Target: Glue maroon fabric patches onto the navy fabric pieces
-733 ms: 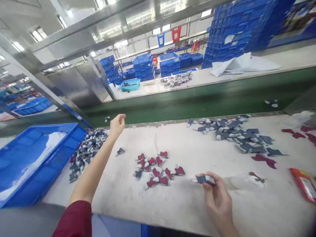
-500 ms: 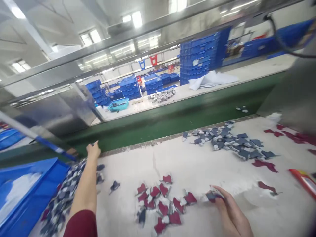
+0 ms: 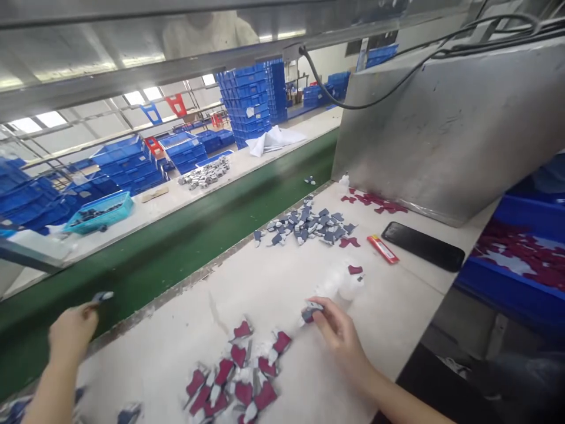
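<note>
My left hand (image 3: 73, 330) is pinched over the green conveyor belt, with a small dark-and-white piece (image 3: 103, 296) at its fingertips. My right hand (image 3: 339, 331) grips a small grey-blue piece (image 3: 311, 311) between thumb and fingers, above the pale worktop. Just beyond it stands a white bottle (image 3: 352, 285), with a maroon piece (image 3: 355, 270) by its top. Left of my right hand lies a loose group of maroon-and-grey pieces (image 3: 243, 391). Farther back sits a pile of grey-blue pieces (image 3: 309, 224).
A metal housing (image 3: 406, 129) bounds the worktop at the right rear. Near it lie flat maroon pieces (image 3: 379, 203), a black phone (image 3: 422, 246) and a red packet (image 3: 382, 249). Across the green belt (image 3: 203, 238) is another bench with a turquoise basket (image 3: 100, 213).
The view has swung to the right, bringing the phone and the right-hand blue bin into sight. My left hand is now farther out over the belt. My right hand still holds its piece.
</note>
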